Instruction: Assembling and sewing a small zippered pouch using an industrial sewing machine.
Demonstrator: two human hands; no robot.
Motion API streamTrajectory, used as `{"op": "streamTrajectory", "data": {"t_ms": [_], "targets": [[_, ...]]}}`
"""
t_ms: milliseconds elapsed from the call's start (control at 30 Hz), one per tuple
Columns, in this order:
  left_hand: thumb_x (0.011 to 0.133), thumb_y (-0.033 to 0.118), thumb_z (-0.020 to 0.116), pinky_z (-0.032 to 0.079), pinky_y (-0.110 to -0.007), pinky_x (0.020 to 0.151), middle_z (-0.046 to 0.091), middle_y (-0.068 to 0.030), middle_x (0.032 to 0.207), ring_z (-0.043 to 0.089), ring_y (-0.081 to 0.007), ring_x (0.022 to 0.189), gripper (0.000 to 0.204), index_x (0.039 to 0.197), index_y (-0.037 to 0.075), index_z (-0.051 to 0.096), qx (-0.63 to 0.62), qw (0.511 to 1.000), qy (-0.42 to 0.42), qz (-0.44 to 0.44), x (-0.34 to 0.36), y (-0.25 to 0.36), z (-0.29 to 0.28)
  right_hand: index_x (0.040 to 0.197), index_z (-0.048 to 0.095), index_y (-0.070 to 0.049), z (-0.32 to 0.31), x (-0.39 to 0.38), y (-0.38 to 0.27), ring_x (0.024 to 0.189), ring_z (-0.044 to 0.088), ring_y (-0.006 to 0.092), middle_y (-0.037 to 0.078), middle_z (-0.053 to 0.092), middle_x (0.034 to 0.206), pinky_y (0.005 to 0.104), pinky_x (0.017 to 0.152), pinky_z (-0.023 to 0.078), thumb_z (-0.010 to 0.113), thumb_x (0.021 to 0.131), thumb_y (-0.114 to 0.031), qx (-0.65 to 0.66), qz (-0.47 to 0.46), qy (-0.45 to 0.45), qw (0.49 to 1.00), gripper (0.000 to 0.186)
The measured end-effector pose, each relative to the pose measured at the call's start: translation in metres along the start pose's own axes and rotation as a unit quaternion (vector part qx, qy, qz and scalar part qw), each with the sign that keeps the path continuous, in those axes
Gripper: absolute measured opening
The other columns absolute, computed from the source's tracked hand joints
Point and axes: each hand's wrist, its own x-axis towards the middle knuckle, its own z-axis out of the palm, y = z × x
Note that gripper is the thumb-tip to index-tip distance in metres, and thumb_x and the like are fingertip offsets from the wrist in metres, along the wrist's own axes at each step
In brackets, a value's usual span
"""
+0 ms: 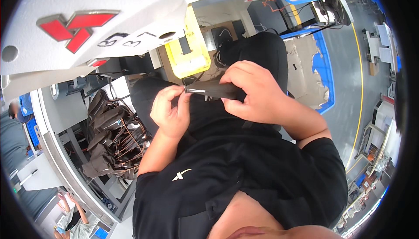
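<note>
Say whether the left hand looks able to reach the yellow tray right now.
Likely yes: the yellow tray lies just past the left hand, seemingly unobstructed, but that hand pinches the dark strip.

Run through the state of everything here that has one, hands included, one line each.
Dark strip: held between both hands, above the lap; whether pulled tight, unclear.
Left hand: pinching one end of the strip.
Right hand: gripping the other end.
Dark pieces at left: heaped in a jumble.
Blue bin at right: lined.
Lining: ragged along one edge.
Blue tray, upper right: holding small parts.
</note>
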Motion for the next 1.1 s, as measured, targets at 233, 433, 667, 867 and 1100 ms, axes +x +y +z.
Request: {"op": "streamTrajectory", "data": {"t_ms": [233,433,667,867,1100], "targets": [[0.079,0.003,0.087,0.054,-0.032,0.074,0.068,-0.0119,0.089,0.067,-0.0236,0.081,0.027,0.096,0.001,0.066,-0.086,0.993,-0.084,0.003,0.008,0.000,0.002,0.090,0.064,-0.004,0.009,0.000,-0.001,0.075,0.060,0.0322,0.011,0.062,0.082,0.0415,0.066,0.048,0.077,0.075,-0.012,-0.024,-0.008,0.040,0.999,0.021],[0.083,0.001,0.085,0.051,-0.030,0.082,0.064,-0.0067,0.101,0.061,-0.0141,0.089,0.032,0.102,0.003,0.059,-0.335,0.917,-0.064,-0.208,-0.001,-0.002,0.018,0.089,0.064,-0.004,0.012,0.001,-0.001,0.073,0.059,0.0322,0.010,0.061,0.080,0.0412,0.065,0.048,0.078,0.076,-0.013,-0.024,-0.008,0.042,0.999,0.021],[0.088,0.004,0.082,0.051,-0.027,0.081,0.070,-0.0052,0.103,0.065,-0.0146,0.091,0.021,0.095,0.001,0.062,-0.314,0.914,-0.123,-0.227,-0.013,-0.010,0.008,0.094,0.063,-0.004,0.010,0.000,0.003,0.078,0.058,0.0319,0.011,0.059,0.084,0.0421,0.070,0.049,0.078,0.076,-0.015,-0.047,-0.012,0.034,0.998,0.025],[0.102,0.037,0.065,0.042,-0.040,0.107,0.070,-0.0137,0.122,0.063,-0.0224,0.115,0.043,0.114,-0.004,0.069,-0.554,0.745,-0.213,-0.306,-0.007,-0.004,0.012,0.100,0.063,-0.003,0.008,-0.001,0.005,0.087,0.060,0.0334,0.012,0.062,0.094,0.0423,0.076,0.051,0.078,0.072,-0.010,-0.038,-0.041,0.014,0.998,0.032],[0.105,0.026,0.057,0.046,-0.041,0.106,0.067,-0.0173,0.129,0.064,-0.0270,0.118,0.044,0.133,-0.007,0.060,-0.487,0.757,-0.259,-0.351,-0.011,-0.012,0.011,0.121,0.061,-0.001,-0.007,0.002,0.010,0.112,0.059,0.0365,0.017,0.060,0.122,0.0422,0.097,0.050,0.073,0.070,-0.002,-0.065,-0.085,-0.016,0.994,0.052]]}}
